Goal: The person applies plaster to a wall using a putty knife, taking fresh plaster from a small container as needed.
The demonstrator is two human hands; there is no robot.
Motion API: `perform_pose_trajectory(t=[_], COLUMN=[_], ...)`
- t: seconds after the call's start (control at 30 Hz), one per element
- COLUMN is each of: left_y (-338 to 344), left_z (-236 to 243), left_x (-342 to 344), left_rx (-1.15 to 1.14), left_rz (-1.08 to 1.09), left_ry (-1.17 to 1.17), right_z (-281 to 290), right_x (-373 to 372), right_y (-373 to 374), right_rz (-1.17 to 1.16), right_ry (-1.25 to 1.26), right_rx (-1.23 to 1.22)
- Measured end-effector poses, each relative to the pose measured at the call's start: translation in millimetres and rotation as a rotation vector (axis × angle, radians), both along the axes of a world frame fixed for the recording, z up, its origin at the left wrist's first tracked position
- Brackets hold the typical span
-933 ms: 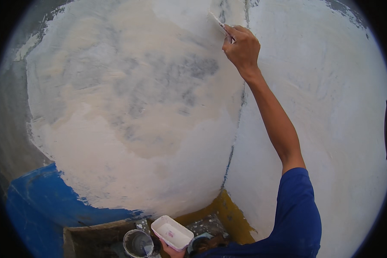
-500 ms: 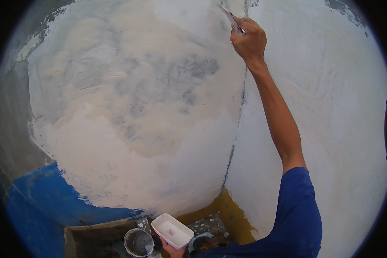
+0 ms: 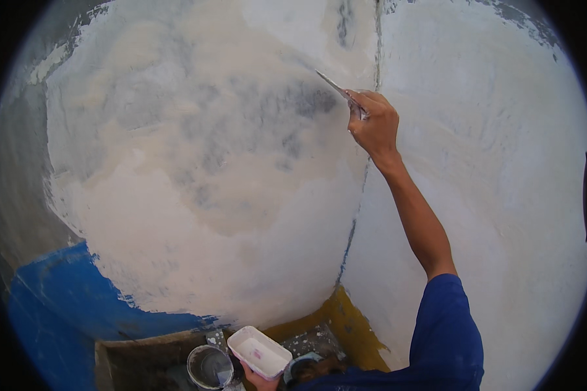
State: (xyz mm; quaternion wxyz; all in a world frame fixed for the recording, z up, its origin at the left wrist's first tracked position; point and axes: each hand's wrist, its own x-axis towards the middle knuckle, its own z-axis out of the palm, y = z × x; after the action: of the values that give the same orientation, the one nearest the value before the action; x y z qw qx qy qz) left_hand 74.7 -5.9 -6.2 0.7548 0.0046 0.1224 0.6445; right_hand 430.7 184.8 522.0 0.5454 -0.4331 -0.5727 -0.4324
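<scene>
As the head view shows, right hand (image 3: 376, 127): grip clamped on a thin scraper (image 3: 330, 82), blade at the patchy wall (image 3: 235, 215); contact unconfirmed.
Left hand (image 3: 259, 380): grip closed on a white tray (image 3: 249, 343), low, beside a bucket (image 3: 210, 368).
Step in hand: apparently smoothing filler.
Next move: seemingly calls for steady blade pressure.

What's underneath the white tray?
Part of the left hand shows at the lower edge of the white tray; the tray covers whatever else is beneath it.
</scene>
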Motion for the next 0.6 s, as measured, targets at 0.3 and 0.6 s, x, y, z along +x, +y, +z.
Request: perform_pose_trajectory(t=[0.3, 0.6], left_y=[-1, -12], left_z=[-36, -51], left_x=[-15, -17], left_rx=[-0.224, -0.131], left_rz=[-0.002, -0.005], left_ry=[-0.013, 0.127], right_z=[218, 140], right_x=[56, 36], right_y=[34, 35], right_rz=[-0.314, -0.226], right_ry=[0.071, -0.072], right_rx=[0.268, 0.162])
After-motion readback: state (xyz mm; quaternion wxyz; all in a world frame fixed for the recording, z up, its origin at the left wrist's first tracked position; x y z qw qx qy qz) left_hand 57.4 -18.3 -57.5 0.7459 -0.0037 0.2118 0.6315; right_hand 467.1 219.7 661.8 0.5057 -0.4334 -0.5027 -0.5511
